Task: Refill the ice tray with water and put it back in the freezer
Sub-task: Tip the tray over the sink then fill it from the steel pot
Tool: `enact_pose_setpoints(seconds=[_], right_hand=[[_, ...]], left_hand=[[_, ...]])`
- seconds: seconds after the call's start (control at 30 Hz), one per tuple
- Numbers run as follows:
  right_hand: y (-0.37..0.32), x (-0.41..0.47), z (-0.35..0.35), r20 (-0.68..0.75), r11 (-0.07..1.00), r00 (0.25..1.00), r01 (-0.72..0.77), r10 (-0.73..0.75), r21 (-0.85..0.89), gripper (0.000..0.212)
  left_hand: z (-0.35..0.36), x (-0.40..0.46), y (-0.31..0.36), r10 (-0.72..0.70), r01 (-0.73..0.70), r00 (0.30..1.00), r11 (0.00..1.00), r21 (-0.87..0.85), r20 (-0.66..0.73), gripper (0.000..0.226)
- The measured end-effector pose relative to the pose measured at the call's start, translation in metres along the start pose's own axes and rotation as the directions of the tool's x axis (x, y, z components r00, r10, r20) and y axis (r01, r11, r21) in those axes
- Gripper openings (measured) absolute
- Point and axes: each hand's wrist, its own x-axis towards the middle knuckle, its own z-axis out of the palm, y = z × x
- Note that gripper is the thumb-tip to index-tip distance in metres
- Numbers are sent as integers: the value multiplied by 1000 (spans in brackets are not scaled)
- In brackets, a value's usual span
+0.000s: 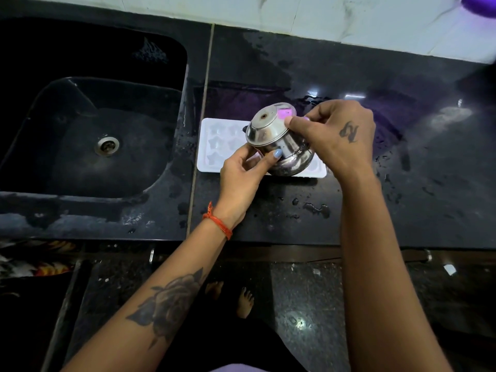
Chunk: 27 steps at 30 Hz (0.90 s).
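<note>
Steel pot (279, 146) is held tilted above the white tray (214, 146), mouth turned toward it. The left hand (241, 178) grip is curled round the pot's body; the right hand (335, 138) grip pinches its rim. The tray lies on the wet black table (349, 205), just beside the sink (94, 135).

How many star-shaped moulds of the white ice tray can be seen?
5 at the left end of the white plastic ice tray. More are probably hidden under the round steel pot that both hands hold over it.
</note>
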Motion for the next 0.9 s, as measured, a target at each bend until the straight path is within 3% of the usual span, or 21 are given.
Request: enact_pose_setpoints(seconds=[0.53,0.77,0.9], right_hand=[[1,1,-3,-26,994,999,33,-36,-101,26],[4,2,-3,-25,998,1000,11,-12,-58,25],[11,2,-4,-14,998,998,-54,54,38,24]], left_hand=[[8,-4,-1,-60,62,997,997,-36,50,14],[9,-2,-1,-25,26,1000,999,-31,13,21],[12,-1,-1,13,-12,999,1000,20,-32,39]])
